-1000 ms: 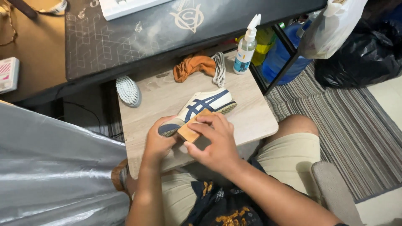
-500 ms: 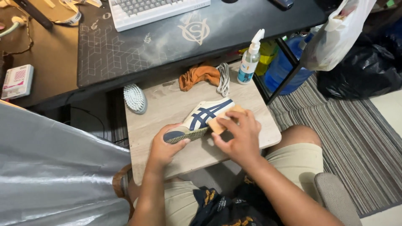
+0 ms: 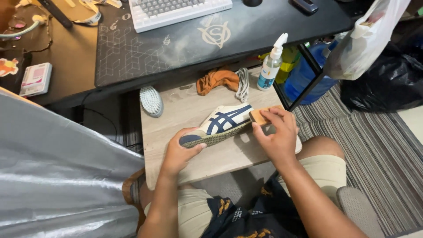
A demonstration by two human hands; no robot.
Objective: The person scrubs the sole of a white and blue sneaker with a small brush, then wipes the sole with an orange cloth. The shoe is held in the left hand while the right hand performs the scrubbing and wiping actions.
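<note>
At the centre of the frame a shoe [image 3: 220,124], cream with navy stripes, lies tilted on its side on a small wooden table [image 3: 176,110] over the person's lap, its sole turned toward the viewer. The left hand [image 3: 180,152] has its grip closed around the dark end of the shoe at centre left, thumb on the sole edge. The right hand [image 3: 275,136] has its grip closed on a tan block [image 3: 259,117] that touches the shoe's other end, right of centre. The shoe rests only on its edge and the 1 hand, so a hard push with the block could likely make it twist or slide out of the left grip; the block could also slip off the rounded end and let the knuckles strike the table. Toward the upper middle an orange cloth [image 3: 217,79] and a coil of white laces [image 3: 242,83] lie well apart from the shoe, a spray bottle [image 3: 270,66] stands upright near the table's upper right corner, and a white brush [image 3: 151,100] lies at its upper left edge. A wide sweep of the right arm might tip the bottle. Above is a dark desk with a keyboard [image 3: 180,11]; a silver sheet [image 3: 57,176] fills the lower left.
</note>
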